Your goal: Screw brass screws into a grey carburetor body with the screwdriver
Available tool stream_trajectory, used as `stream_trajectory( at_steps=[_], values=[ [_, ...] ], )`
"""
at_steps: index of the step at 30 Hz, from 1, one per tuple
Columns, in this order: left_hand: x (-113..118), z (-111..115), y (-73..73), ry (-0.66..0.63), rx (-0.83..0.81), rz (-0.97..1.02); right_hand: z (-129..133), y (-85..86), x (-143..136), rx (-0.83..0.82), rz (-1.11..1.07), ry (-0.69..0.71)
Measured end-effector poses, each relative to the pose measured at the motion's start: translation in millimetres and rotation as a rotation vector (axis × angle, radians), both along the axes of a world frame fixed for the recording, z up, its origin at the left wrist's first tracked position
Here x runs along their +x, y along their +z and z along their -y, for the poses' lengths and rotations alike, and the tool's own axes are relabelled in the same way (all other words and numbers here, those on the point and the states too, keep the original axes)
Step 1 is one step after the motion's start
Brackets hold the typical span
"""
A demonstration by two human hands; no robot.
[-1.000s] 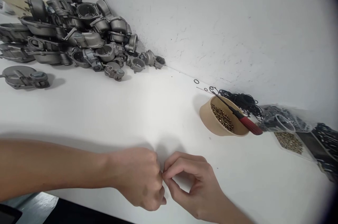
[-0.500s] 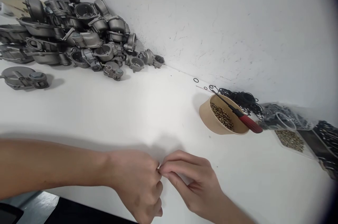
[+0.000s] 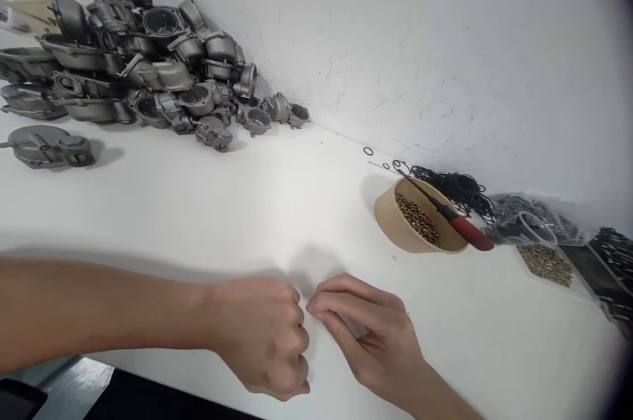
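My left hand point(image 3: 264, 334) is curled into a fist with its back toward me, low over the white table point(image 3: 237, 209). Whatever lies inside its fingers is hidden. Just to the right, my right hand point(image 3: 370, 334) is closed in a pinch, thumb against fingertips. Anything between those tips is too small or too covered to name. A narrow gap separates the two hands. Beyond my right hand stands a tan paper bowl point(image 3: 395, 229) holding many small brass-coloured screws point(image 3: 415, 219). Across its rim rests a screwdriver point(image 3: 465, 229) with a red and black handle.
Grey metal carburetor-like bowls point(image 3: 168, 74) are heaped at the back left; one lone casting point(image 3: 49, 146) lies nearer. Black rubber rings point(image 3: 455, 189) are bunched by the wall. At the right are a bag of small parts point(image 3: 539, 215) and a tray of brass-coloured pieces point(image 3: 546, 264).
My hands have come apart: the right fingertips, which touched the left fist, are now slightly away to the right. The left fist is turned a little. The view has shifted slightly.
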State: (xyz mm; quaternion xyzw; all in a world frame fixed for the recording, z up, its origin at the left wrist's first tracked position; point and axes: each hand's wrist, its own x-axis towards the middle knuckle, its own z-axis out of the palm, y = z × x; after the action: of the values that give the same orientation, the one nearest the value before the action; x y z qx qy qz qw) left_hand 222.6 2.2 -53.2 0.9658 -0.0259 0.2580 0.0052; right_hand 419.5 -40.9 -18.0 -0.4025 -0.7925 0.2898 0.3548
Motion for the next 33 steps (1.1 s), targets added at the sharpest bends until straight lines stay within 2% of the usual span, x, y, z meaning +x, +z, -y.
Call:
stream_trajectory(
  at_steps=[11,16,21,25,30,33],
  values=[
    [0.0,-0.1,-0.1,0.001,-0.008,-0.020,0.0,-1.8,0.1,-0.039,-0.014,0.001],
    [-0.1,-0.5,-0.1,-0.018,-0.029,-0.040,-1.5,-1.1,3.0,-0.031,-0.014,-0.073],
    [-0.9,-1.2,-0.4,-0.022,-0.027,-0.034,-1.5,0.1,2.5,-0.054,-0.002,0.006],
    [-2.1,-3.1,0.2,-0.064,-0.054,-0.053,-3.0,0.7,4.1,-0.055,-0.012,-0.060],
    [-2.0,-3.2,1.2,-0.049,-0.058,-0.051,-2.4,1.5,1.8,-0.081,0.001,0.016],
    [-1.7,-2.5,1.8,-0.043,-0.057,-0.049,-2.2,2.2,0.7,-0.074,0.001,-0.024]
  ],
)
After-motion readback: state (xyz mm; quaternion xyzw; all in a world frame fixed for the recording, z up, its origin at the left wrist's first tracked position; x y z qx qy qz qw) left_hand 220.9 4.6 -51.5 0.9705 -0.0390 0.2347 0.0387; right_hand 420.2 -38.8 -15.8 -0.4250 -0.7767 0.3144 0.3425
